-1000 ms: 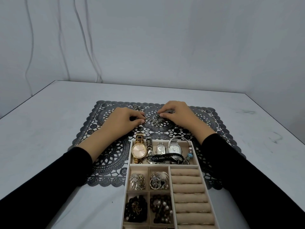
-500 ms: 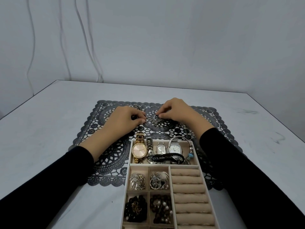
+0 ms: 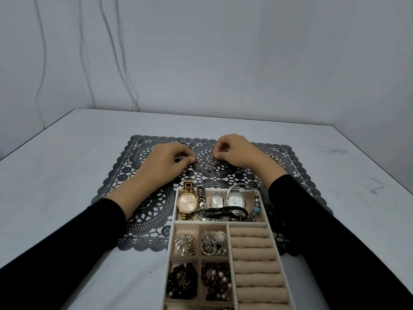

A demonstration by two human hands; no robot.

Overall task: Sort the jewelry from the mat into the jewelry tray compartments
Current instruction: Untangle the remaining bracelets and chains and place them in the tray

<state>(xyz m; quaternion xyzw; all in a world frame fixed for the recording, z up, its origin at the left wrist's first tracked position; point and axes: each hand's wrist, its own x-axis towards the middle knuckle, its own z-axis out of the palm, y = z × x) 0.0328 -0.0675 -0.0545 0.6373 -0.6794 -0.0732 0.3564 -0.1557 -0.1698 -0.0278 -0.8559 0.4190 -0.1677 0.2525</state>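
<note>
A dark lace mat [image 3: 138,211] lies on the white table. On its middle a silver chain necklace [image 3: 207,165] stretches between my hands. My left hand [image 3: 166,162] pinches its left end with thumb and fingertips, and my right hand [image 3: 237,153] pinches its right end. The beige jewelry tray [image 3: 225,223] sits in front of me. Its far compartment holds a gold watch [image 3: 187,202], silver watches and bracelets. Four small compartments hold brooches, earrings and beaded pieces. The ring rolls [image 3: 254,253] on the right look bare.
The white table [image 3: 55,166] spreads around the mat, bounded by edges at the left and right and by grey walls behind. Thin cables [image 3: 105,52] hang down the back wall. Faint scuff marks [image 3: 375,186] show on the table at right.
Both hands have drawn slightly apart and lifted a little, so the chain hangs more stretched between them. The tray and its contents have not moved.
</note>
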